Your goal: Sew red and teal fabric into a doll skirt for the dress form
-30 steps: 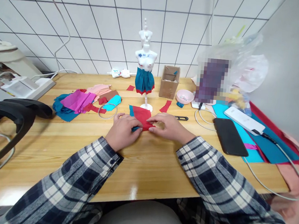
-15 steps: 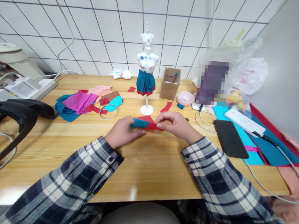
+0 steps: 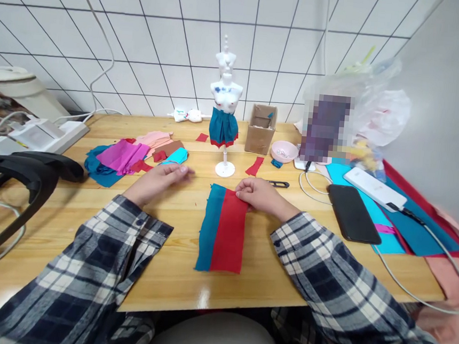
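Note:
A teal and red fabric piece point(image 3: 229, 233) hangs or lies upright in front of me, with a teal strip down its left side and frayed edges. My right hand point(image 3: 265, 196) pinches its top right corner between thumb and fingers. My left hand point(image 3: 160, 179) is away from the fabric, over the table near the cyan scrap point(image 3: 176, 156), its fingers loosely stretched and slightly blurred; nothing shows in it. Behind the fabric stands a small white dress form point(image 3: 225, 94) wearing a teal skirt point(image 3: 223, 127) with a red hem.
Colourful fabric scraps point(image 3: 122, 157) are heaped at left, near a black headset point(image 3: 30, 192). A cardboard box point(image 3: 260, 134), a pink bowl point(image 3: 284, 151) and a black cutter point(image 3: 279, 184) are to the right. Beyond lie a black phone point(image 3: 352, 212) and a white power bank point(image 3: 375, 188).
The fabric, folded between both hands before, now drops open toward me. My left hand has let go and moved left, covering where a metal ring lay. My right hand keeps its corner.

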`<state>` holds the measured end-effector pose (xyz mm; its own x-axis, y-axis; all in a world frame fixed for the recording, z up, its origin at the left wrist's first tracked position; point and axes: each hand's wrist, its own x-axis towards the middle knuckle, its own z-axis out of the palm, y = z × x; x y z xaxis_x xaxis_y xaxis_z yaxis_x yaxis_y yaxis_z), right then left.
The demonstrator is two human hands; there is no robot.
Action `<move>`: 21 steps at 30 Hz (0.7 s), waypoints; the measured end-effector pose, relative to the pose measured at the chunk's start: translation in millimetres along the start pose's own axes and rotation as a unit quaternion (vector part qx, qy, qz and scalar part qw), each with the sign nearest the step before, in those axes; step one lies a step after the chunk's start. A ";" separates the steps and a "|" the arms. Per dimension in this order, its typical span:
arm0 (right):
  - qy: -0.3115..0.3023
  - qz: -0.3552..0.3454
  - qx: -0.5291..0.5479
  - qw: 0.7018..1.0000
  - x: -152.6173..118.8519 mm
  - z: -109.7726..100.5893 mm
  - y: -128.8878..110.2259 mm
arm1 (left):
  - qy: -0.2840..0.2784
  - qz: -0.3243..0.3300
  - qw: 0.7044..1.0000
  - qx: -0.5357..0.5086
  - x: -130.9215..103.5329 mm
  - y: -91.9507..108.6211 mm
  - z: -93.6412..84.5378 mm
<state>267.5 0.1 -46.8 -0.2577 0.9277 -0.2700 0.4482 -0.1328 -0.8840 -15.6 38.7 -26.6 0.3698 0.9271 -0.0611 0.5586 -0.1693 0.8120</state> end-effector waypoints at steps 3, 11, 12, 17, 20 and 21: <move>0.055 -0.084 -0.158 0.982 3.2 5.2 3.3 | 0.052 0.076 0.995 0.032 16.3 -0.3 23.9; 0.082 -0.172 -0.280 0.941 9.5 3.2 8.1 | -0.058 0.162 0.965 0.200 34.5 15.5 59.8; 0.076 -0.172 -0.281 0.941 10.1 3.0 8.5 | -0.057 0.164 0.963 0.206 33.8 15.5 58.5; 0.071 -0.168 -0.288 0.940 11.3 4.0 10.7 | -0.047 0.173 0.958 0.222 29.5 14.5 57.5; 0.075 -0.165 -0.289 0.940 11.5 4.9 11.6 | -0.044 0.170 0.958 0.229 29.0 13.6 59.3; 0.076 -0.164 -0.290 0.940 11.4 5.1 11.8 | -0.043 0.167 0.958 0.230 29.0 13.0 59.6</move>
<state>265.5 7.4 -62.2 -0.3568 0.9310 0.0774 0.7687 0.3397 -0.5420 46.7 43.4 -52.4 0.6334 0.7681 0.0936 0.6598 -0.5993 0.4533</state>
